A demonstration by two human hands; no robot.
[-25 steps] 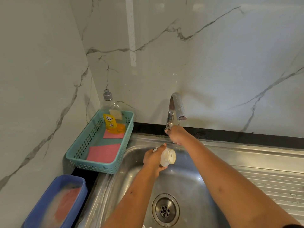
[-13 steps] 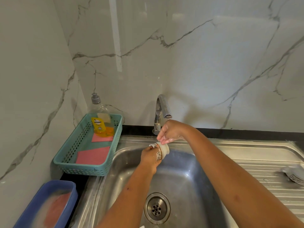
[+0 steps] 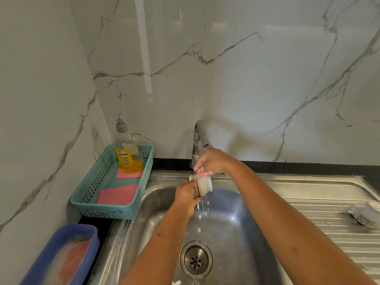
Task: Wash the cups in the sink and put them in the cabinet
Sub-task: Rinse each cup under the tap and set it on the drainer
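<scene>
Your left hand is wrapped round the cup, holding it on its side over the sink, directly below the tap. The patterned band is against your palm and the pale end faces right. Your right hand comes in from above, fingers curled down onto the cup's top edge; can't tell how firm that hold is. Water drips off the cup's underside into the basin, above the drain.

A second cup lies tilted on the ribbed drainboard at far right, well apart from your hands.

Left of the sink, a teal basket sits on the desk in the wall corner. Inside it: a soap bottle with yellow liquid upright at the back, and pink cloths flat on the bottom. Nearer you, bottom left, a blue tub holds something pinkish, too blurred to identify.
</scene>
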